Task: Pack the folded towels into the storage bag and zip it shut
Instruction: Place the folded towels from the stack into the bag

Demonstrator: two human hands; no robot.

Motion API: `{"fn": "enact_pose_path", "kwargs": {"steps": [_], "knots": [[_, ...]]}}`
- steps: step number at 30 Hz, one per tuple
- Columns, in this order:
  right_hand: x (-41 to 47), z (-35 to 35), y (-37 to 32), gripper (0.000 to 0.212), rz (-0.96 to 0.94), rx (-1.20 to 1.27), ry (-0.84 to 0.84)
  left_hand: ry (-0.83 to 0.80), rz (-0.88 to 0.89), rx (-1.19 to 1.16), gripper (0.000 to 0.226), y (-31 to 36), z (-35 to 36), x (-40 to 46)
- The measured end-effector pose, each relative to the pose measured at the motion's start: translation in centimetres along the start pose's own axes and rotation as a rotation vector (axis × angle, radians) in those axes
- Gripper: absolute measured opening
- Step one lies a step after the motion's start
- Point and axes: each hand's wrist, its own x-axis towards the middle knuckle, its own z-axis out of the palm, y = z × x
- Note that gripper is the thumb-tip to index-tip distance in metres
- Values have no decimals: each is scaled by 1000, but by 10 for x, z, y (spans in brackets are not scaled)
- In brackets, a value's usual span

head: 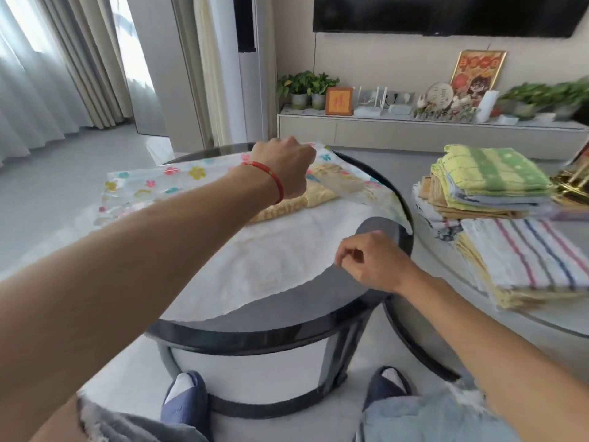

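A clear storage bag (149, 183) printed with coloured flowers lies flat on the round dark table (280, 330). A yellow folded towel (322, 193) shows partly inside the bag's right end. My left hand (287, 167), with a red bracelet at the wrist, is closed on the bag's far edge above that towel. A white towel (277, 256) is spread over the table in front of the bag. My right hand (373, 263) hovers at the white towel's right edge, fingers curled; whether it pinches the cloth is unclear. Two stacks of folded towels (487, 183) (529, 263) wait on the right table.
The towel stacks rest on a second, pale round table (541, 320) touching the dark one. A gold object (573, 183) sits at the far right. A low TV cabinet (414, 129) with plants and frames runs along the back wall. My slippered feet (185, 400) are under the table.
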Motion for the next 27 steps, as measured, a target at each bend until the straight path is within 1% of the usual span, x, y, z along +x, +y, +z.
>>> {"fn": "enact_pose_path", "kwargs": {"steps": [2,4,5,6,7,8,9,10,12,14,16,19,21,24,25,27], "knots": [[-28,-38,48,21,150,-73,176,18,59,29,40,30,5,17],[-52,-73,100,18,376,-195,380,36,111,56,42,58,12,34],[-62,-89,125,17,504,-271,451,36,129,69,41,71,16,41],[-69,-103,150,16,626,-337,479,38,152,84,39,81,20,47],[-75,-114,171,16,738,-391,462,42,169,98,35,90,24,53],[-80,-122,190,21,847,-432,417,43,183,109,31,96,29,58],[-84,-129,206,30,954,-453,361,44,188,116,28,100,33,63],[-88,-133,218,39,1050,-442,309,43,178,108,26,102,38,68],[-92,-137,232,49,1173,-353,268,51,140,51,25,99,44,74],[-93,-140,241,58,1228,-294,287,72,106,-14,27,93,43,81],[-93,-148,242,70,1241,-279,300,89,81,-49,27,86,36,87],[-91,-167,241,74,1219,-166,263,101,34,-81,25,79,22,98],[-89,-180,240,69,1192,47,215,102,2,-94,26,76,14,105],[-89,-201,219,52,1155,472,148,98,-23,-67,28,73,4,114],[-90,-207,207,51,1119,595,125,91,-30,-60,28,72,1,116],[-93,-216,182,57,998,827,77,67,-36,-57,29,72,-6,118]]}}
